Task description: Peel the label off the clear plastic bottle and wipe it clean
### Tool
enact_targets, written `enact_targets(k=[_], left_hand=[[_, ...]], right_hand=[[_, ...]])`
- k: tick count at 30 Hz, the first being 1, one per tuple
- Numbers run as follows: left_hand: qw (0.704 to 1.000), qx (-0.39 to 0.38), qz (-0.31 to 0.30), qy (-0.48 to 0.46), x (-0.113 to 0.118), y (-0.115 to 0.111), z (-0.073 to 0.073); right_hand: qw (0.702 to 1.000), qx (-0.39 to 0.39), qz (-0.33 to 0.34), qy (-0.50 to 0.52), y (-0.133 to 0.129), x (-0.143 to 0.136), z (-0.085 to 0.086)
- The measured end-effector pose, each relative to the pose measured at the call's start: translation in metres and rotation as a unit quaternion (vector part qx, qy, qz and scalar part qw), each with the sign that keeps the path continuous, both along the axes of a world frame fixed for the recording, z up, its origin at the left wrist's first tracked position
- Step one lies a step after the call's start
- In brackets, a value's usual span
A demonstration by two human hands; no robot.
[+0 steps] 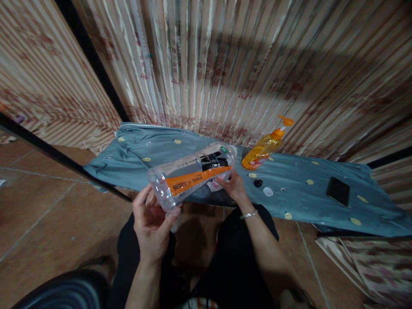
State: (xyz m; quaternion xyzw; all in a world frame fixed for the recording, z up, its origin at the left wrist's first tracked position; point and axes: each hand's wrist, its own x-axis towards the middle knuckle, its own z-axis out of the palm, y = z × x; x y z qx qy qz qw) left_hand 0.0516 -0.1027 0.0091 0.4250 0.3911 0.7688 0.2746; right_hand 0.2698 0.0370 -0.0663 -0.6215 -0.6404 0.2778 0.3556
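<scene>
A large clear plastic bottle (193, 174) with an orange and black label is held tilted over the bench, its base toward the lower left and its narrower end toward the upper right. My left hand (152, 223) grips the base, fingers around the far side and thumb at the near edge. At the other end my right hand (234, 185) is closed against the bottle's lower side. Some of its fingers are hidden. A white and pink patch (216, 183) shows by its thumb; whether it is label or a separate piece is unclear.
On the blue cloth-covered bench (305, 201) stand an orange pump bottle (262, 150), a small black cap (258, 183), a white disc (268, 191) and a black phone (338, 191). A striped curtain (206, 64) hangs behind. Black poles (93, 60) rise at the left.
</scene>
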Motion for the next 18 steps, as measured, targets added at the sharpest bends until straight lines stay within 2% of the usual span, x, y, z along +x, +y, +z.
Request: enact_targets(k=[18], left_hand=[[1.0,-0.007,0.001,-0.004,0.0011,-0.0006,-0.0008]], right_hand=[[1.0,-0.007,-0.008,-0.021,0.0006,0.0004,-0.0018]])
